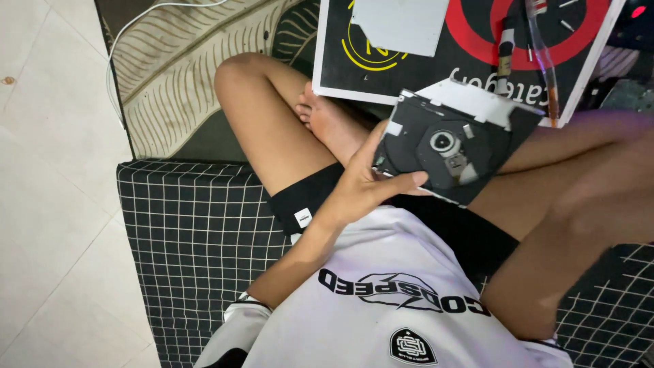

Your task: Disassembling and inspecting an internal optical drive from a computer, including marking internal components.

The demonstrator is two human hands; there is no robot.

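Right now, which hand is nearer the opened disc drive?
Left. The left hand holds the disc drive by its left edge; the right hand is out of view, only its blurred forearm showing at right.

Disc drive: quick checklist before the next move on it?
1. Left hand grips the disc drive by its edge: ok.
2. Drive's open side with the round hub faces up: ok.
3. Right hand on the drive: cannot tell; only a blurred forearm shows.
4. Screwdriver lies on the black board ahead: ok.
5. Loose grey cover plate rests on that board: ok.
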